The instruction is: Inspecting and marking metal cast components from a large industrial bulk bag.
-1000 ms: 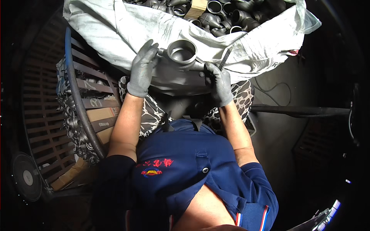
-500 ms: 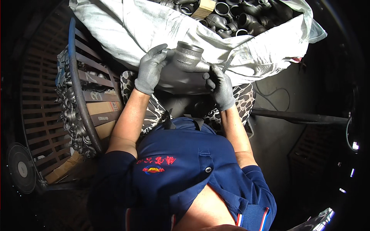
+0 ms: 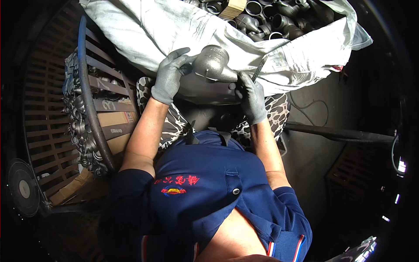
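Observation:
A grey metal pipe fitting (image 3: 212, 63) sits between both gloved hands, in front of a big white sack (image 3: 144, 30). My left hand (image 3: 169, 76) grips its left side with the fingers spread around it. My right hand (image 3: 249, 94) holds the lower right end and also has a thin dark tool (image 3: 259, 68) pointing up from it. The fitting's rounded outside faces the camera, and its opening is turned away. Further up, the sack's open mouth shows several more grey pipe fittings (image 3: 270, 17).
A wire crate (image 3: 94, 109) at the left holds cardboard and more dark fittings, with a blue hose (image 3: 83, 74) curved along it. A small fan (image 3: 22, 190) stands at the lower left. A dark bar (image 3: 345, 133) and a cable lie on the floor at the right.
The fitting has been turned over: its open end faced the camera before, now its rounded body does. Both hands shifted slightly right with it.

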The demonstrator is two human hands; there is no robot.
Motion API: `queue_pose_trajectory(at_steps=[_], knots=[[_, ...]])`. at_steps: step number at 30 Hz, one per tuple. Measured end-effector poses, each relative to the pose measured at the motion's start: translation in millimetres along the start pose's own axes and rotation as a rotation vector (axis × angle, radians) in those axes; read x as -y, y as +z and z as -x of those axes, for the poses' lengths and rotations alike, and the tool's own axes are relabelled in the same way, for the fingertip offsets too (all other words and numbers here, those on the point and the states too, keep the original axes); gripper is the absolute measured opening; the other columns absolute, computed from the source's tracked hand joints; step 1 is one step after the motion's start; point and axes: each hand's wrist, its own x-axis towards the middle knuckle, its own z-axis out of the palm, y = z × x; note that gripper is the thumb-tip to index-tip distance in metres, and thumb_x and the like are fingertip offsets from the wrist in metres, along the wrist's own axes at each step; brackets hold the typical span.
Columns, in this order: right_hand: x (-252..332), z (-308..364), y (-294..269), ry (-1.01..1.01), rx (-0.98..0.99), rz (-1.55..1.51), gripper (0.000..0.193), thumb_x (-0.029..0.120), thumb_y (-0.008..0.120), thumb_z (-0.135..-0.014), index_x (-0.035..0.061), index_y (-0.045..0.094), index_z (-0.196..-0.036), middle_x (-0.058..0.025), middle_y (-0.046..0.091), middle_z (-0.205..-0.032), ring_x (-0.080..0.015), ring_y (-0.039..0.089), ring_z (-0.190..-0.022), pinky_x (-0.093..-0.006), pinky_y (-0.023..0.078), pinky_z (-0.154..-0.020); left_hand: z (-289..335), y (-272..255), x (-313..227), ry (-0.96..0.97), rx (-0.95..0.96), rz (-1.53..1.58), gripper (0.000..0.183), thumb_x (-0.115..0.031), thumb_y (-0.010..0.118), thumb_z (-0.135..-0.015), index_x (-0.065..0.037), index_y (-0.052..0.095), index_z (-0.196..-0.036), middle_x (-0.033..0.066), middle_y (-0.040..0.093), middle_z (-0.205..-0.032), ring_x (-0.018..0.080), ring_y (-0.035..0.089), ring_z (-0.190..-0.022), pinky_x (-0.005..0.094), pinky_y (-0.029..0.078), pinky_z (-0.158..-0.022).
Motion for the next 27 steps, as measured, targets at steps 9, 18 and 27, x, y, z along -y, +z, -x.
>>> queue_pose_trajectory(at_steps=[9, 18, 27], knots=[[0, -2, -5, -0.084, 0.129, -0.036, 0.02, 0.025, 0.057, -0.091, 0.0046, 0.059, -0.089, -0.0057, 0.062, -0.073, -0.0051, 0.041, -0.053, -0.0182, 0.032, -0.049, -3, 1, 0, 0.044, -0.065, -0.032, 0.027, -0.009, 0.049, -0.093, 0.005, 0.059, -0.114, 0.0072, 0.061, -0.103, 0.0106, 0.054, -0.096, 0.0245, 0.041, -0.089], [10, 7, 1, -0.184, 0.072, 0.208, 0.034, 0.031, 0.049, -0.096, 0.003, 0.06, -0.08, -0.0022, 0.057, -0.066, -0.0039, 0.037, -0.05, -0.0203, 0.029, -0.046, -1, 7, -8, 0.09, -0.06, -0.128, 0.025, -0.017, 0.052, -0.093, -0.001, 0.064, -0.108, 0.0004, 0.058, -0.085, 0.0068, 0.048, -0.074, 0.0203, 0.039, -0.068], [4, 6, -3, -0.178, 0.072, 0.153, 0.026, 0.026, 0.059, -0.091, 0.0022, 0.067, -0.095, -0.0013, 0.063, -0.069, -0.0026, 0.044, -0.054, -0.0197, 0.036, -0.05, 0, 3, -4, 0.134, -0.027, -0.129, 0.022, -0.016, 0.052, -0.092, -0.005, 0.065, -0.105, -0.003, 0.054, -0.074, 0.0056, 0.047, -0.064, 0.0197, 0.04, -0.061]])
